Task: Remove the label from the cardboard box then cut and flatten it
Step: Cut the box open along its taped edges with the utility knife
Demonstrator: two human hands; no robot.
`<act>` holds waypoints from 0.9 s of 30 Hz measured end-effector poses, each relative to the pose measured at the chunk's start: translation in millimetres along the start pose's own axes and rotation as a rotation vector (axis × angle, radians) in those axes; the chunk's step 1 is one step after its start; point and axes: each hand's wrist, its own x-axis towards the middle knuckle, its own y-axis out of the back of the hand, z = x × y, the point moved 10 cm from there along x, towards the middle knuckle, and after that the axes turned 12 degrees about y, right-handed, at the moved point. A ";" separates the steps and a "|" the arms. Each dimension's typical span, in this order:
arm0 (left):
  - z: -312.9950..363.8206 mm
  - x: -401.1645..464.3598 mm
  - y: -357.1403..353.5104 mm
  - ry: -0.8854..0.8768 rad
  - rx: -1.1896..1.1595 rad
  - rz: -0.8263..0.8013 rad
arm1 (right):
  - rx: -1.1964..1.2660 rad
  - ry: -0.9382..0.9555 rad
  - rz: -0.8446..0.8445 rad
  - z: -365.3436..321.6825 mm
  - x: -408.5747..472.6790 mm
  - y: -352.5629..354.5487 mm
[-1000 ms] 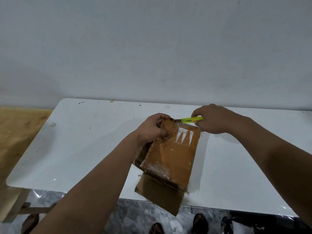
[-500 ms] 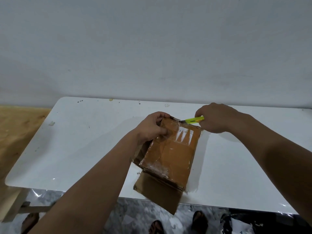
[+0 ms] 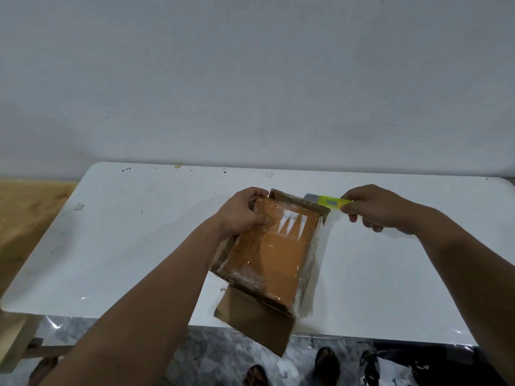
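A white table (image 3: pixel 117 246) filled the lower half of the frame beneath a plain grey wall (image 3: pixel 250 79). At centre, a brown cardboard box (image 3: pixel 274 254) wrapped in clear tape lay on the table, one flap (image 3: pixel 255 323) hanging over the near edge. The left hand (image 3: pixel 242 215) gripped the box's far left corner, fingers curled over the rim. Right of centre, the right hand (image 3: pixel 376 208) pinched a yellow utility knife (image 3: pixel 330 203), its blade end just beyond the box's far right corner. A torn white label remnant (image 3: pixel 291 224) showed under the tape.
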 end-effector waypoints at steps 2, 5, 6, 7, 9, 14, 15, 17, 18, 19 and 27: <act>-1.0 -0.5 -0.2 -0.010 0.027 0.022 | 0.204 0.008 0.134 12.2 1.9 0.9; -2.1 -0.7 1.3 -0.020 0.055 0.057 | 0.474 -0.051 0.362 41.0 1.6 -2.7; -1.6 -1.5 1.9 -0.024 0.066 0.071 | 0.554 -0.075 0.421 49.6 0.6 -7.1; -1.7 -2.0 2.2 -0.025 0.083 0.086 | 0.633 -0.096 0.470 56.4 -0.4 -12.4; -0.1 -5.8 1.1 -0.036 0.127 0.118 | 0.765 -0.125 0.530 64.0 -1.9 -23.7; 1.9 -13.9 -1.7 -0.079 0.207 0.193 | 0.858 -0.122 0.559 64.1 -2.5 -39.8; 2.0 -14.7 -1.4 -0.082 0.205 0.202 | 0.862 -0.118 0.568 63.8 -2.8 -40.3; 0.4 -13.7 0.1 -0.074 0.183 0.209 | 0.867 -0.115 0.587 64.2 -3.7 -40.1; 0.4 -13.7 1.0 -0.069 0.173 0.213 | 0.867 -0.116 0.596 64.9 -4.5 -39.7; 0.8 -13.5 2.4 -0.068 0.167 0.221 | 0.868 -0.115 0.602 65.6 -5.3 -39.4; 2.0 -16.0 5.4 -0.081 0.158 0.240 | 0.916 -0.068 0.618 64.9 -13.1 -39.4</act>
